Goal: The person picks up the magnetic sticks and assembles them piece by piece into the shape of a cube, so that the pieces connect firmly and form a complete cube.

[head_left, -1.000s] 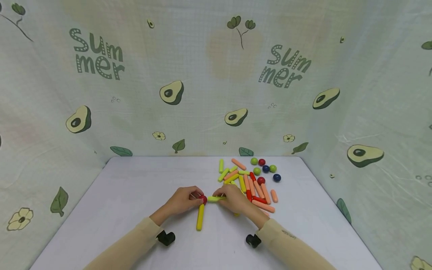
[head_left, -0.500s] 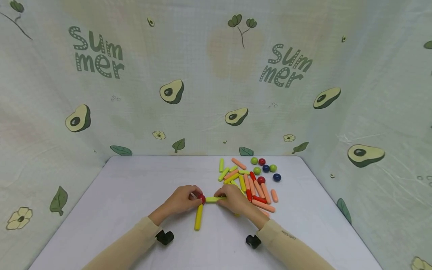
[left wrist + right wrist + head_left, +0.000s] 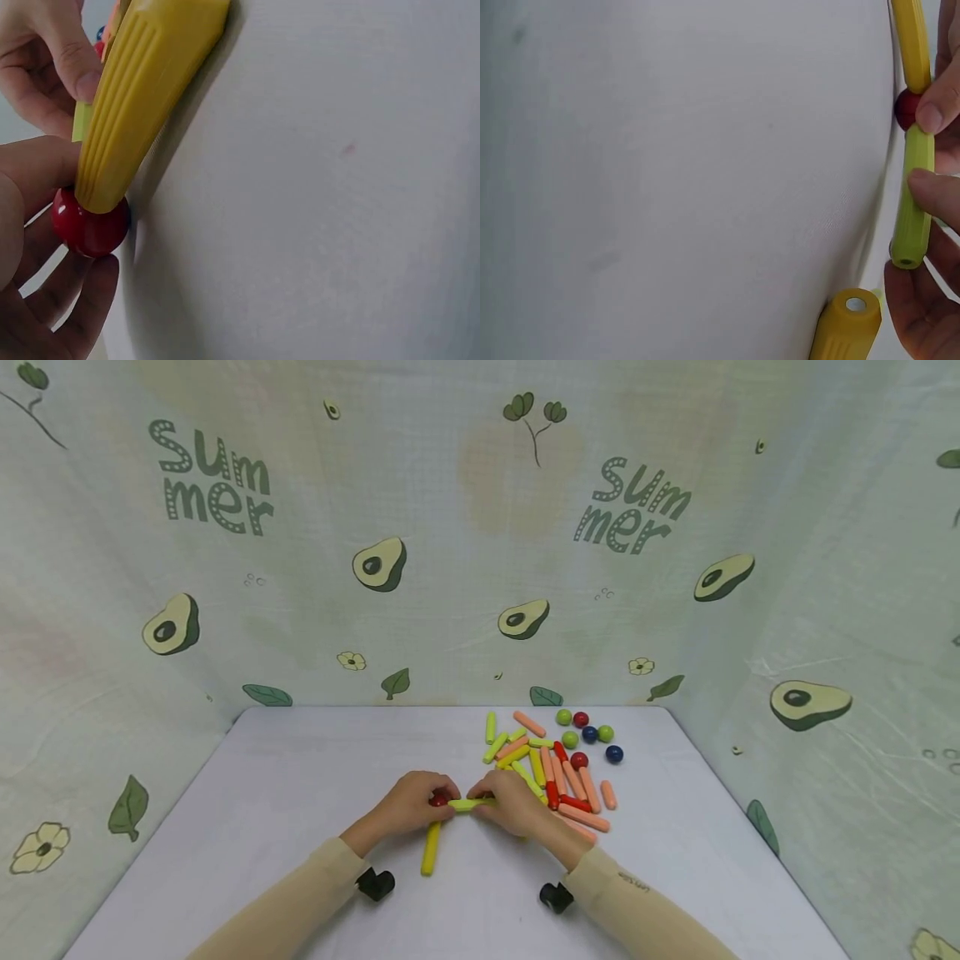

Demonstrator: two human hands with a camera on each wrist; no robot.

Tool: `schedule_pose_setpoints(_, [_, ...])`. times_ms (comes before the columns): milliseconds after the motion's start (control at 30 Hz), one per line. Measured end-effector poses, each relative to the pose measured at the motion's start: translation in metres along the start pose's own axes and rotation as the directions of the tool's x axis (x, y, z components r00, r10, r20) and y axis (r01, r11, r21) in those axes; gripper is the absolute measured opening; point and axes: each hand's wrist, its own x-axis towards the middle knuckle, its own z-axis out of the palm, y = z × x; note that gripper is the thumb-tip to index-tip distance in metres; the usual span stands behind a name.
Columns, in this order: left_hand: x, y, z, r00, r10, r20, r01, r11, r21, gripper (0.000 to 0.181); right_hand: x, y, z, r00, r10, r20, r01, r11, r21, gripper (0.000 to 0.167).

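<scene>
Yellow stick (image 3: 430, 853) lying nearest on white table (image 3: 300, 777), pointing to six o'clock from red ball (image 3: 439, 798), with far end against that ball. Second yellow stick (image 3: 847, 330) at about four o'clock from the ball, mostly hidden behind right hand (image 3: 513, 806) in the head view. Red ball near the table's middle, grasped in curled fingers of left hand (image 3: 415, 802). At three o'clock from it, light-green stick (image 3: 913, 214) pinched between thumb and fingers of right hand; joined to the ball or merely touching, cannot tell. Farther, around two o'clock, loose salmon sticks (image 3: 585, 817), red sticks (image 3: 576, 804), other yellow sticks (image 3: 537, 768) and other light-green sticks (image 3: 491, 727). Beside and beyond these, dark-blue balls (image 3: 614, 754), green balls (image 3: 570, 740) and other red balls (image 3: 581, 719). Farthest, at twelve o'clock, cloth (image 3: 450, 485) with avocado prints (image 3: 525, 619).
</scene>
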Motion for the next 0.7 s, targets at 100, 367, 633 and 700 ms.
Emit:
schedule_pose_setpoints(100, [0.000,0.000,0.001,1.000,-0.011,-0.003,0.011,1.000,0.008,0.014,-0.001,0.002,-0.001,1.000,0.009,-0.006,-0.009,1.000,-0.004,0.018])
schedule_pose_setpoints(367, [-0.004,-0.003,0.000,1.000,-0.013,-0.025,0.014,1.000,0.022,0.016,-0.017,0.017,-0.028,0.995,0.078,-0.070,-0.077,0.997,0.017,0.019])
schedule_pose_setpoints(633, [-0.008,-0.004,-0.001,0.999,-0.013,-0.040,0.014,1.000,0.023,0.016,-0.039,0.063,-0.072,0.965,0.181,-0.191,-0.190,0.982,-0.026,0.024])
schedule_pose_setpoints(700, [-0.009,-0.004,-0.001,0.999,-0.017,-0.043,0.018,1.000,0.019,0.016,-0.044,0.077,-0.086,0.951,0.216,-0.221,-0.232,0.972,-0.045,0.026])
